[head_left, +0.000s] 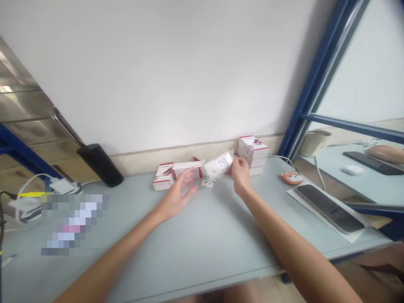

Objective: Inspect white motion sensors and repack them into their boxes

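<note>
My right hand point(240, 173) is closed at the right end of a white device with a grey window, which looks like a motion sensor point(220, 165), held tilted above the desk. Its fingertips are partly hidden behind the hand's back. My left hand point(179, 194) is blurred, with thumb and fingers apart and nothing between them. It reaches in front of an opened white and red box point(187, 168) that lies on its side. A small white part point(207, 184) lies on the desk between my hands. Left of the opened box is a second white and red box point(163, 176).
Stacked white and red boxes point(253, 155) stand against the wall. A black cylinder point(100, 164) and white chargers point(65, 185) are at left. On the right lie an orange animal-shaped item point(291, 178) and a dark keyboard-like slab point(330, 208). Another person's hand point(386, 152) shows beyond the blue frame.
</note>
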A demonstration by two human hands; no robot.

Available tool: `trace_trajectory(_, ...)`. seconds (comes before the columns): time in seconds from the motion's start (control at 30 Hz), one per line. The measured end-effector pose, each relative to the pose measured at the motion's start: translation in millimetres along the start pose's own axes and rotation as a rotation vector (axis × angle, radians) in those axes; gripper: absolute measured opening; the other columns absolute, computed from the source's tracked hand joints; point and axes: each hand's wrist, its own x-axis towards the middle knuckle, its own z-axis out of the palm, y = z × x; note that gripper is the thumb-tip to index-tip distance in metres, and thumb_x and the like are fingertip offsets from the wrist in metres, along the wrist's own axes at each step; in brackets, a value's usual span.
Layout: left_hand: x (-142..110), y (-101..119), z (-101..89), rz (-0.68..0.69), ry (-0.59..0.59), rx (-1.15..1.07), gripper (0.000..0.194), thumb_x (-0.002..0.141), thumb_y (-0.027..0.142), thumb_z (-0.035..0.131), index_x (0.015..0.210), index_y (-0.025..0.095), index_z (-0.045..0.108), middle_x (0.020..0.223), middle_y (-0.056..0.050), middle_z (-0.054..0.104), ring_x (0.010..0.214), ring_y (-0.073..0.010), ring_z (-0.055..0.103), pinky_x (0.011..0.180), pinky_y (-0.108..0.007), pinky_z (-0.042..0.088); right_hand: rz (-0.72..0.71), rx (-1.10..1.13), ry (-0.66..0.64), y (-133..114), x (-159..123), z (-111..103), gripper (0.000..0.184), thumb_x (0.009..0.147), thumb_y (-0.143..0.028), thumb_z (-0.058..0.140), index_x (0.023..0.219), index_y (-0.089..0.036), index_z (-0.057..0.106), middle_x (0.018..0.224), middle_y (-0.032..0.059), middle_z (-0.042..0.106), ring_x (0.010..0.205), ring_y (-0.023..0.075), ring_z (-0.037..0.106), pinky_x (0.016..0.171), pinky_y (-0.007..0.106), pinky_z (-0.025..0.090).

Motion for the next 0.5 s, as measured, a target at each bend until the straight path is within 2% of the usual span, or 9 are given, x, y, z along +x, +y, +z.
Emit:
trace_trajectory(0.07,-21.4,0.7,10.9,-0.201,-0.065,-0.36,0.079,0.095,0.048,0.071,0.16,0.031,0.03,0.145,-0.015,0.06,0.125,-0.0282,0.066,0.108,-0.046,0.051,0.041,-0.02,-0.085,4.3,-14.8,7.2,0.018,0.088,-0.041,0.059,0.092,-0.024,0.057,0.086,0.0035,0.064,0.077,0.0214,0.068,0.057,0.033,0.062)
trace_trajectory(0.1,-28.3,-0.1,15.3,-0.272,-0.057,-0.49,0.082,0.093,0.051,0.074,0.16,0.03,0.03,0.139,-0.015,0.063,0.119,-0.028,0.069,0.104,-0.046,0.053,0.061,-0.035,-0.135,6.3,-23.5,11.0,0.019,0.089,-0.042,0.06,0.093,-0.024,0.057,0.084,0.0025,0.064,0.074,0.0205,0.068,0.055,0.033,0.062)
trace_trajectory(0.13,-32.9,-1.3,18.4,-0.334,-0.027,-0.569,0.08,0.091,0.052,0.077,0.155,0.026,0.037,0.129,-0.014,0.067,0.109,-0.0265,0.072,0.099,-0.044,0.054,0.074,-0.057,-0.189,8.1,-32.5,14.5,0.021,0.089,-0.044,0.061,0.095,-0.024,0.058,0.083,0.0017,0.065,0.071,0.0197,0.067,0.054,0.032,0.061)
trace_trajectory(0.2,-36.3,-4.0,19.9,-0.445,0.013,-0.665,0.063,0.09,0.052,0.078,0.139,0.02,0.053,0.112,-0.011,0.071,0.091,-0.0205,0.071,0.088,-0.037,0.055,0.051,-0.114,-0.313,9.8,-50.2,19.8,0.029,0.093,-0.052,0.06,0.106,-0.026,0.058,0.086,0.0012,0.066,0.067,0.0185,0.066,0.051,0.031,0.059)
trace_trajectory(0.3,-35.4,-6.4,12.5,-0.491,0.042,-0.836,0.042,0.094,0.047,0.075,0.124,0.019,0.063,0.108,-0.009,0.07,0.083,-0.0149,0.065,0.075,-0.029,0.051,-0.114,-0.21,-0.526,6.1,-70.0,22.2,0.042,0.096,-0.061,0.058,0.118,-0.026,0.06,0.091,0.0019,0.068,0.067,0.0174,0.064,0.051,0.029,0.057)
trace_trajectory(0.37,-34.9,-6.1,5.6,-0.509,-0.01,-0.93,0.039,0.094,0.044,0.076,0.121,0.02,0.065,0.108,-0.009,0.069,0.082,-0.0153,0.064,0.073,-0.03,0.05,-0.205,-0.265,-0.615,-0.7,-76.7,20.9,0.043,0.095,-0.062,0.06,0.115,-0.025,0.064,0.089,0.0014,0.068,0.065,0.016,0.061,0.053,0.029,0.055)
trace_trajectory(0.5,-37.2,-2.5,-1.5,-0.528,-0.169,-1.034,0.04,0.094,0.046,0.075,0.12,0.018,0.065,0.107,-0.011,0.07,0.081,-0.0186,0.068,0.077,-0.035,0.053,-0.271,-0.31,-0.615,-16.9,-77.4,15.6,0.036,0.095,-0.058,0.068,0.088,-0.022,0.064,0.074,-0.0009,0.063,0.061,0.0129,0.055,0.055,0.025,0.048)
